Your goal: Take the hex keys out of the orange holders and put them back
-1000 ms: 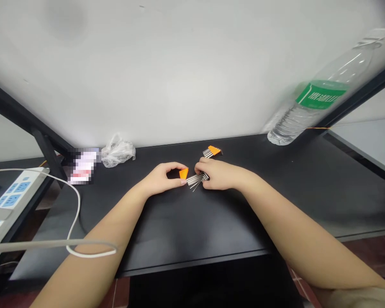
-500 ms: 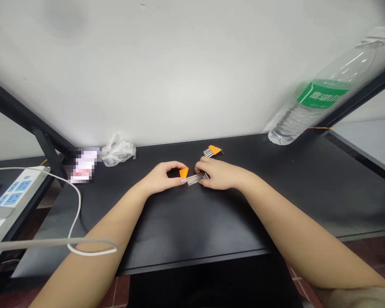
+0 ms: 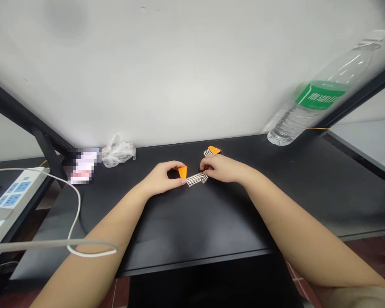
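Between my left thumb and fingers is an orange hex key holder (image 3: pixel 182 172), with my left hand (image 3: pixel 162 177) closed on it. Several silver hex keys (image 3: pixel 197 179) fan out from it to the right, their short bent ends pointing toward me. At those bent ends my right hand (image 3: pixel 218 167) pinches with thumb and forefinger at the far-side key; the fingertips partly hide the grip. Just behind the right hand lies a second orange holder (image 3: pixel 214 149) with several silver keys, its near side partly covered by the hand.
A clear plastic bottle with a green label (image 3: pixel 321 95) stands at the back right by the wall. A crumpled plastic bag (image 3: pixel 118 150) lies at the back left. On the left are a power strip (image 3: pixel 14 194) and a white cable (image 3: pixel 78 205) looping over my left forearm.
My right hand has shifted slightly right and away from me, uncovering more of the bent key ends and covering part of the second holder. My left hand has hardly moved.
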`<state>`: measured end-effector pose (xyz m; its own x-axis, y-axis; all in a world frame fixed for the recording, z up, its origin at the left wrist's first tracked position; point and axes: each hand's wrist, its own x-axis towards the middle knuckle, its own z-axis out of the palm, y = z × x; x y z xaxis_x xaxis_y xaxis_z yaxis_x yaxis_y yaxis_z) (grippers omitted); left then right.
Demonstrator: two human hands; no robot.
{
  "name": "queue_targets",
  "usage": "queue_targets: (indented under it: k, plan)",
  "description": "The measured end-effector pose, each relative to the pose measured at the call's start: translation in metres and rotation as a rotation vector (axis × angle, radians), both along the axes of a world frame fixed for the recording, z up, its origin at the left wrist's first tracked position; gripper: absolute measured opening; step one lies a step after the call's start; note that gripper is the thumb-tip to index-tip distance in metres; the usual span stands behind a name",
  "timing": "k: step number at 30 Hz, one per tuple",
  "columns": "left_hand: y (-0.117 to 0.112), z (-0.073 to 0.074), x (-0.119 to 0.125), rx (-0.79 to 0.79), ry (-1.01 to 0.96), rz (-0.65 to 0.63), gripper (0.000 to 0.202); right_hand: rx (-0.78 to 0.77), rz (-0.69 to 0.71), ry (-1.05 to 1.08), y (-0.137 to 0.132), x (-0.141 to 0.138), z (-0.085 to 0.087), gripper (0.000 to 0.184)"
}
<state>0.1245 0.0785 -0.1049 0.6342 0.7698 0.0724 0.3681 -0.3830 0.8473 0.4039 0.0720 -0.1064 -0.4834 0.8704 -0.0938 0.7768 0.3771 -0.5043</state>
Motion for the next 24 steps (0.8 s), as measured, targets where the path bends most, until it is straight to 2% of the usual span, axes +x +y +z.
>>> queue_targets:
  k: [4, 8, 11, 15, 19, 24]
  plan:
    - [-0.002, -0.001, 0.002, 0.045, 0.030, 0.058, 0.047, 0.010, -0.031, -0.047, 0.003, 0.000, -0.005, 0.009]
    - [-0.002, -0.003, 0.003, 0.056, 0.042, 0.084, 0.048, -0.036, -0.145, -0.143, 0.003, -0.003, -0.008, 0.010]
    - [-0.001, -0.004, 0.002, 0.067, 0.046, 0.095, 0.049, 0.019, -0.223, -0.142, 0.002, -0.003, -0.006, 0.013]
    - [0.000, -0.005, 0.002, 0.071, 0.053, 0.119, 0.049, 0.114, -0.256, 0.116, 0.001, -0.001, 0.001, 0.016]
    - [0.002, -0.008, 0.001, 0.055, 0.027, 0.152, 0.051, 0.169, -0.203, 0.364, 0.000, -0.003, 0.002, 0.016]
    - [0.002, -0.008, 0.001, 0.033, -0.001, 0.164, 0.051, 0.346, -0.109, 0.433, -0.002, -0.007, -0.002, 0.016]
